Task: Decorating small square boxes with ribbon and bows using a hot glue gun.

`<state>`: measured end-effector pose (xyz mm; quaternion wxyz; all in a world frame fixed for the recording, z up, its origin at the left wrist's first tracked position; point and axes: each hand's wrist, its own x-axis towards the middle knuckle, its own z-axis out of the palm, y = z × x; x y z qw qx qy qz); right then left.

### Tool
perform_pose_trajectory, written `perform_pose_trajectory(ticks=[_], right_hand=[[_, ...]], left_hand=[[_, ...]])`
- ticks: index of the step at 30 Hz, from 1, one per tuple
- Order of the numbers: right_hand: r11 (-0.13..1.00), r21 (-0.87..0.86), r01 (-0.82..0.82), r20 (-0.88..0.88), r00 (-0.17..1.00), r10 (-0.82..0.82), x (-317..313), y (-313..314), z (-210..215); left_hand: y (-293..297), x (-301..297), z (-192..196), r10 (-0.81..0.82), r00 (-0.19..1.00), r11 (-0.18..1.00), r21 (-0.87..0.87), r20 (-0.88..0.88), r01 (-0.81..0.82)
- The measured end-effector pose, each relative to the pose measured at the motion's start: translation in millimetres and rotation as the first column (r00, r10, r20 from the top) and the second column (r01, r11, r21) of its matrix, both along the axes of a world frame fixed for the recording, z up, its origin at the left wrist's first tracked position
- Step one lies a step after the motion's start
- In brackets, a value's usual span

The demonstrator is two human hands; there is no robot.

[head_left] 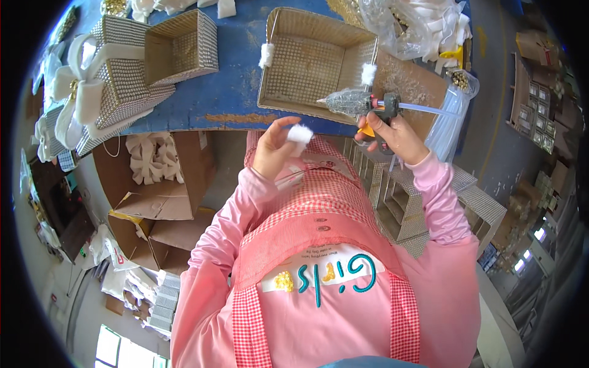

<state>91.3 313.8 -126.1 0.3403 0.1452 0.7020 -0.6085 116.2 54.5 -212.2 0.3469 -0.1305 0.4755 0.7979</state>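
Observation:
My left hand (274, 150) pinches a small white foam pad (300, 133) between thumb and fingers, held just below the table edge. My right hand (396, 135) grips a hot glue gun (359, 103) whose glue-crusted nozzle points left toward the pad. A clear glue stick pokes out of the gun's back. Right behind the gun stands an open box (310, 64) covered in rhinestone mesh, with white foam pads stuck on its left rim (266, 55) and right rim (368, 73).
On the blue table (236, 80) sit a smaller open box (183, 48) and a closed gift box with a white bow (101, 80). Clear bags of white bows (423, 24) lie at the back right. Cardboard cartons (156, 184) and stacked boxes (405, 202) stand below.

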Motion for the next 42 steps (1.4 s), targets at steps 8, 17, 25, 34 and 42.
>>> perform_pose_trajectory(ticks=[8,17,25,34,42], right_hand=[[0.998,-0.048,-0.034,0.080,0.996,0.038,-16,1,-1],[0.970,0.132,-0.205,0.095,0.977,0.193,-25,4,0],[0.966,0.133,-0.220,0.123,0.971,0.204,-33,0,-9],[0.970,0.094,-0.223,0.245,0.950,0.195,-41,-2,-8],[0.967,0.124,-0.221,0.265,0.947,0.182,-43,6,1]], left_hand=[[-7,-5,-5,0.015,0.980,0.998,0.053,0.197,-0.026],[-8,-12,-12,-0.046,0.989,0.998,-0.046,0.138,0.053],[-8,-20,-9,-0.074,0.981,0.990,-0.104,0.178,0.093],[-7,-24,-3,-0.051,0.980,0.990,-0.119,0.192,0.075],[-9,-22,-5,-0.025,0.973,0.994,-0.100,0.231,0.049]])
